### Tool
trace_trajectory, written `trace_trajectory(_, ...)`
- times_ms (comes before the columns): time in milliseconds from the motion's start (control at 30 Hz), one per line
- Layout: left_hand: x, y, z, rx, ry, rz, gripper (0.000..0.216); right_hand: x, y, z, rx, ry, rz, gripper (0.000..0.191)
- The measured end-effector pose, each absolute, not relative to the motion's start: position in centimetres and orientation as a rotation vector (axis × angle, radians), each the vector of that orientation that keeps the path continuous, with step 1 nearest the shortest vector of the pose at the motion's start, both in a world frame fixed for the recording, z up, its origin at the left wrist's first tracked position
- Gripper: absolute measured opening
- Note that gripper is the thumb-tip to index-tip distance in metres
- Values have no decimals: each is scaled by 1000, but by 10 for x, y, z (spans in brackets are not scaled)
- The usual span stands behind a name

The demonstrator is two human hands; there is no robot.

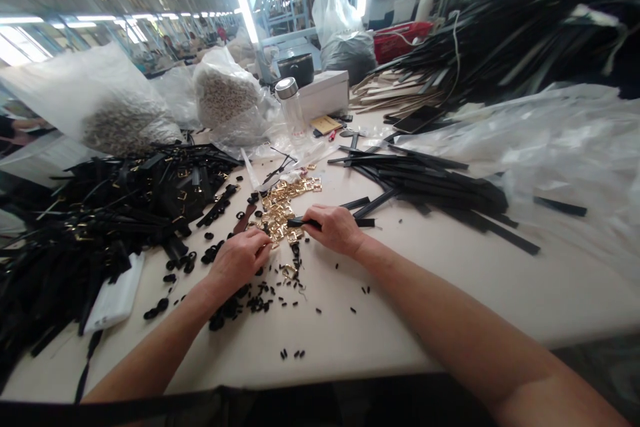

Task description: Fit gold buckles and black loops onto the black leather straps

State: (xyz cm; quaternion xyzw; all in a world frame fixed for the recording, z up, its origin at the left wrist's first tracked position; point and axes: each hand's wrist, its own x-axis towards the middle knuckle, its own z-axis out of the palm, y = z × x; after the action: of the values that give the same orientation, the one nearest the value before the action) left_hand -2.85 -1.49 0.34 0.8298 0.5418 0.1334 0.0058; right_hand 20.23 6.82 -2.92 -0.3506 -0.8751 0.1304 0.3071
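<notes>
My right hand (333, 227) is closed on a black strap (296, 222), whose end sticks out to the left past my fingertips. At the left edge of a pile of gold buckles (280, 203) is my left hand (241, 257), its fingers bent and pressed together. Whatever those fingers hold, if anything, is hidden. Small black loops (213, 252) lie beside and below my left hand. A single gold buckle (289, 271) sits between the hands, lower down, among tiny black pieces (260, 300).
Finished-looking black straps with buckles (170, 193) are heaped at left, beside a white power bank-like block (115, 293). Loose black straps (425, 180) lie at right, near plastic sheeting (565, 153). Behind stand a glass bottle (293, 110), a white box (325, 93) and filled bags (225, 93).
</notes>
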Motion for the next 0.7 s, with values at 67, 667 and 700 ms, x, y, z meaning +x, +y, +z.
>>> trace_trajectory(67, -26, -12, 3, 2501, 1726, 474, 16, 202, 69, -30, -928, -2309, 345, 9)
trace_trajectory(667, 21, 9, -4, 669, 1243, 1298, 26, 195, 64, -19, -797, -1517, 1454, 14)
trace_trajectory(700, 24, 9, -6, 678, 1224, 1292, 25, 194, 63, -20, -781, -1501, 1476, 16)
